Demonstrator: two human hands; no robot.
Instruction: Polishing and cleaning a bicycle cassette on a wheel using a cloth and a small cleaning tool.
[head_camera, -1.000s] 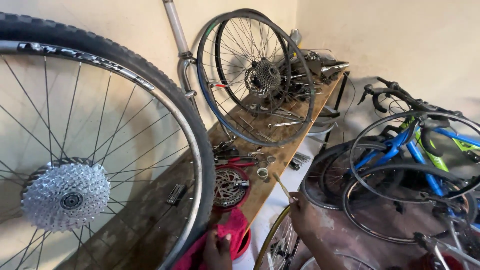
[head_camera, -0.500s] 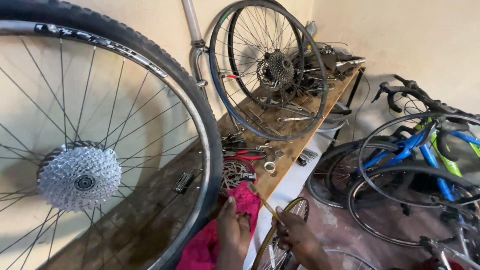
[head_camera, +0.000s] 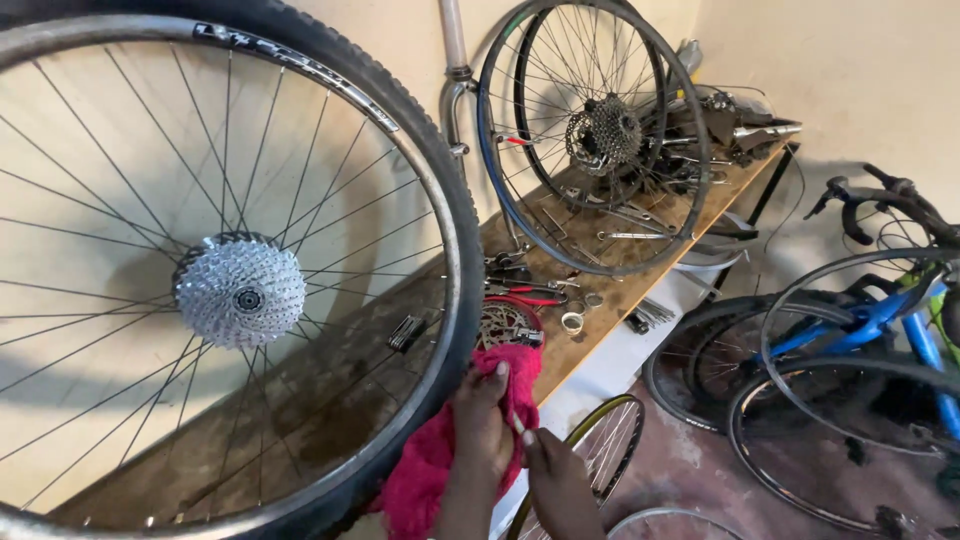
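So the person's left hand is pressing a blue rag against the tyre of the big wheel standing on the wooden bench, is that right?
Not quite: the rag is pink, not blue, as the head view shows. The left hand does press it against the tyre of the big wheel on the wooden bench.

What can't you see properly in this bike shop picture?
- Small pale thing between the hands, head view: too small to tell.
- Left hand palm: pressed into the pink cloth.
- Right hand: cut off by the bottom edge.
- Big wheel: cut off left and bottom.
- Blue bicycle: cut off at the right edge.
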